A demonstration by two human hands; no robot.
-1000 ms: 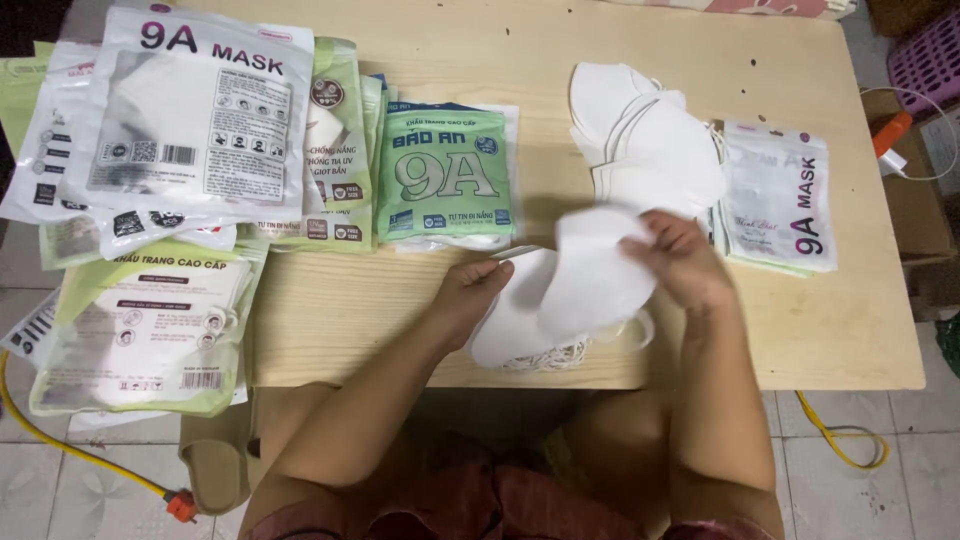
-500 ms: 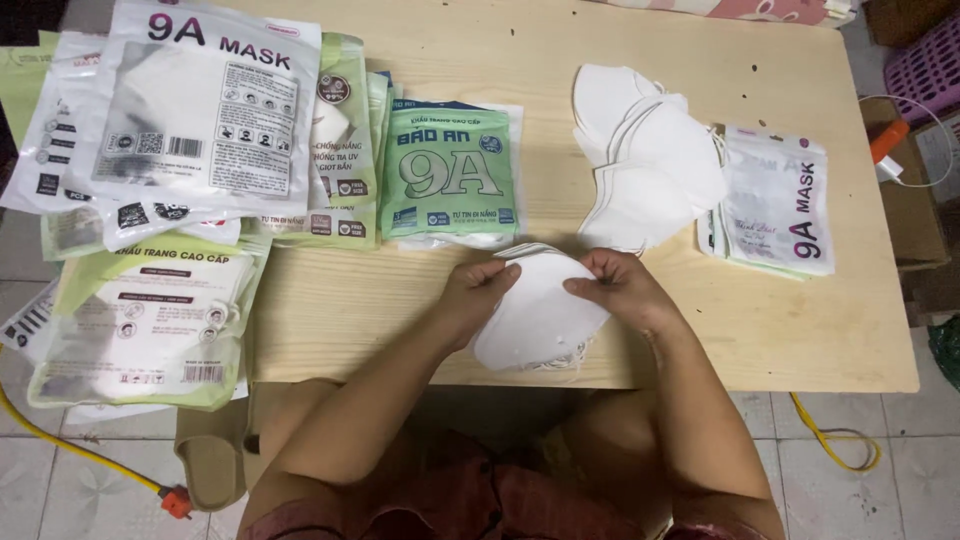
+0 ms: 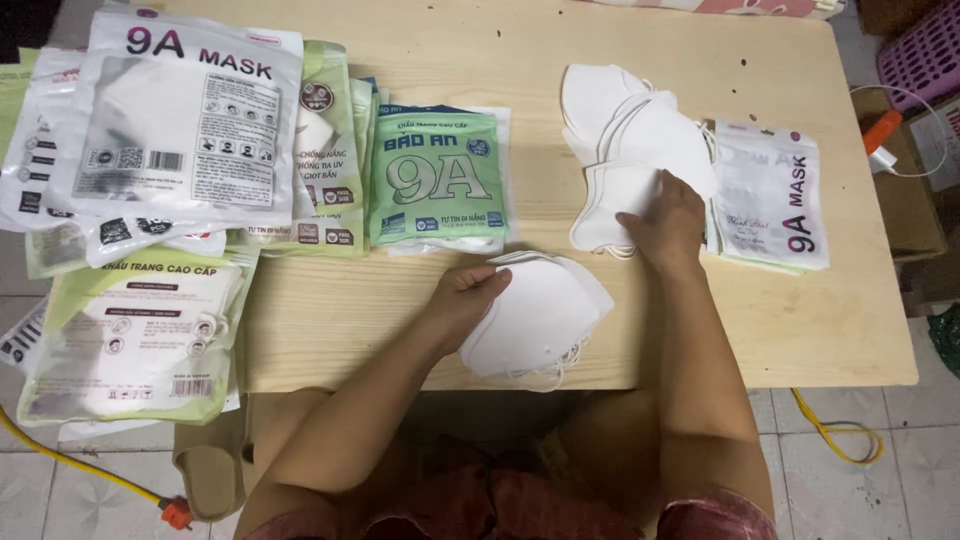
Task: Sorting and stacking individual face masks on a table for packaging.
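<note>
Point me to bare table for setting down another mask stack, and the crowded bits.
Free: the near right corner of the table, below the right pouch; the far strip above the loose masks; a smaller patch left of the left hand, below the green pouch. Crowded: the left edge, under overlapping pouches.

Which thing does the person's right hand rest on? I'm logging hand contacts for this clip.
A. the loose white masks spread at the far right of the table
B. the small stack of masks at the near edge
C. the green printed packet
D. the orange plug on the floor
A: the right hand lies on the loose white masks, while the left hand holds the near stack of masks.
</note>
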